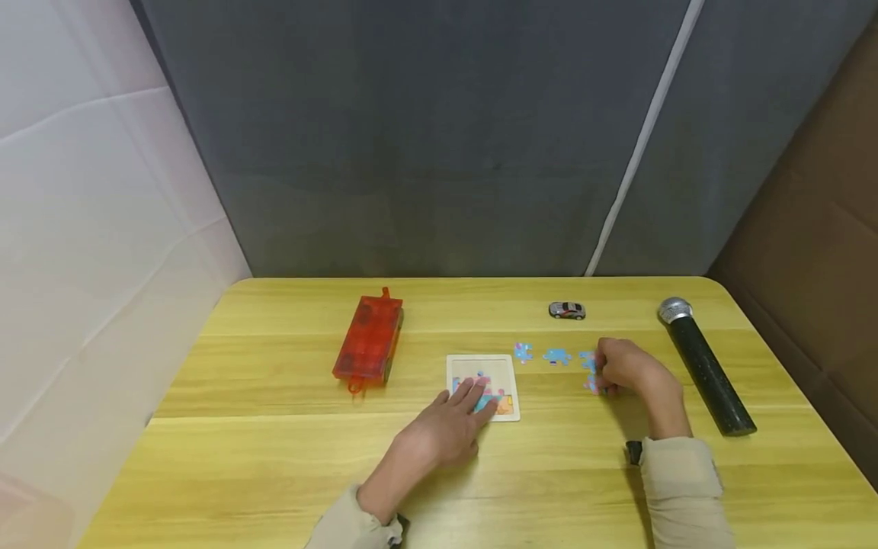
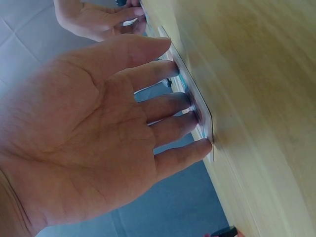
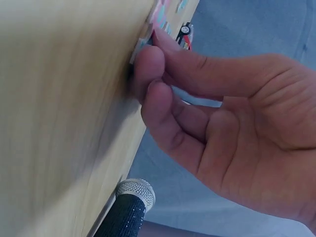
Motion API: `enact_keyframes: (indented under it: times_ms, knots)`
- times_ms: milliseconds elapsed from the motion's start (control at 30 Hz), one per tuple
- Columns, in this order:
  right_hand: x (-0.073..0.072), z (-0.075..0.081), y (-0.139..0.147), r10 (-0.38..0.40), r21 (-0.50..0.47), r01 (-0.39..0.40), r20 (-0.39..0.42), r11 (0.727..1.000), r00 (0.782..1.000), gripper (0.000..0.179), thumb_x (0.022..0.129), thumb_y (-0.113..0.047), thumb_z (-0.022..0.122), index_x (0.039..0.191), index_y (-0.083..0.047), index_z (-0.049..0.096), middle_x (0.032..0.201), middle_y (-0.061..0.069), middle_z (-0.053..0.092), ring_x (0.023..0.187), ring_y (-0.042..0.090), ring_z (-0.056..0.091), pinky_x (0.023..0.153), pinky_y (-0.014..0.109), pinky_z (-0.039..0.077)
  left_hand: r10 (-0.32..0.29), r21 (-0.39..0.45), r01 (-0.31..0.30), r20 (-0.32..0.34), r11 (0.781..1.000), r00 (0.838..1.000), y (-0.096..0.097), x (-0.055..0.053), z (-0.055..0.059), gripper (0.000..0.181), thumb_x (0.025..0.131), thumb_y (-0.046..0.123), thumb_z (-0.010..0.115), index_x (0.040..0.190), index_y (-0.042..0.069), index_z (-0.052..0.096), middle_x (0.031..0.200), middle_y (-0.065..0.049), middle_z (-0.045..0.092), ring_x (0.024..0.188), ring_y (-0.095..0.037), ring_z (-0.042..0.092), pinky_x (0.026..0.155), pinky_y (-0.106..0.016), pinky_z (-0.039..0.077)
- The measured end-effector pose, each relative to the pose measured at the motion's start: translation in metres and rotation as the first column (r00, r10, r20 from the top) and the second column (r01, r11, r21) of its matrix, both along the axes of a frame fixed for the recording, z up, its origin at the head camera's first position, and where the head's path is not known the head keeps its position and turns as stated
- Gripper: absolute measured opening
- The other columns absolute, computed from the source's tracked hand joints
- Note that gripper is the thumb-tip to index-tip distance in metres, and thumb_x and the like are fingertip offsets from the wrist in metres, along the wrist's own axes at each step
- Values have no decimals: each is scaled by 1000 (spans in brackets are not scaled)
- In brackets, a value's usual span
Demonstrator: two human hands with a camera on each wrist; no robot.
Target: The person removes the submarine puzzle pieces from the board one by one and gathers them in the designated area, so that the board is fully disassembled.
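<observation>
A small square puzzle board (image 1: 482,369) lies mid-table with several pieces set in it. My left hand (image 1: 458,418) rests on it with straight fingers (image 2: 168,106) pressing the board's (image 2: 208,123) near part. To the right, loose blue-pink puzzle pieces (image 1: 556,356) lie in a row. My right hand (image 1: 620,371) is at the row's right end, fingers curled, thumb and forefinger (image 3: 148,66) pinching a puzzle piece (image 1: 593,386) that lies against the tabletop. The fingers hide most of that piece (image 3: 139,48).
A red translucent case (image 1: 368,341) lies left of the board. A small toy car (image 1: 566,310) sits near the back edge. A black microphone (image 1: 706,367) lies along the right side, close to my right hand. Grey curtain behind the wooden table (image 1: 274,457).
</observation>
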State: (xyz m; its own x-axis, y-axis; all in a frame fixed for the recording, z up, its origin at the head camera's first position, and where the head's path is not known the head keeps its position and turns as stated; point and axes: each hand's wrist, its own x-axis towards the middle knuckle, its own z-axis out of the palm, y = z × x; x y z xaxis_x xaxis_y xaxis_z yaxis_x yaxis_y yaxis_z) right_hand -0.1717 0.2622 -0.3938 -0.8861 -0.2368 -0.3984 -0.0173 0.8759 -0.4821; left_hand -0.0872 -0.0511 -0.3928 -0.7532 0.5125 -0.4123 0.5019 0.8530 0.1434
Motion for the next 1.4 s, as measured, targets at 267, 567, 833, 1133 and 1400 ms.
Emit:
enact_keyframes:
  times_ms: [267,567,833,1133,1400]
  knots:
    - [0,-2,-3,-8,18,8,-5,1000,1000,10,97,11,68,95,4,60,78,11,65,67,19,65,66,31,52,-2,-11,2,1,1000,1000,1,0,0,65,112,25,62,173,21,39,184,-7,20,171,-27,20,135,-48,30]
    - [0,1,-8,66,14,-65,-49,998,997,8,98,9,67,96,3,62,85,10,66,71,19,62,68,33,53,-2,-5,2,-7,1000,1000,0,2,1,65,112,24,62,173,21,38,185,-7,20,171,-27,19,135,-48,30]
    - [3,4,-79,350,-21,-369,-277,929,895,7,102,1,73,108,-1,72,97,7,71,88,19,64,82,39,58,12,11,-12,-3,1000,1000,0,4,2,65,111,23,62,172,22,40,185,-7,19,171,-26,20,135,-48,31]
    - [4,-7,-137,419,-71,-438,-187,896,889,21,101,9,66,120,2,70,87,3,69,82,13,58,80,31,56,60,-31,-60,-9,998,998,1,3,0,62,111,27,64,170,34,44,180,-27,21,169,-42,21,133,-50,34]
    - [2,-15,-140,346,-152,-375,-184,915,920,11,105,7,64,113,0,68,100,8,68,82,13,60,78,29,56,54,-53,-55,-14,997,998,1,2,-9,64,112,29,62,172,35,40,179,-29,22,168,-44,24,132,-51,37]
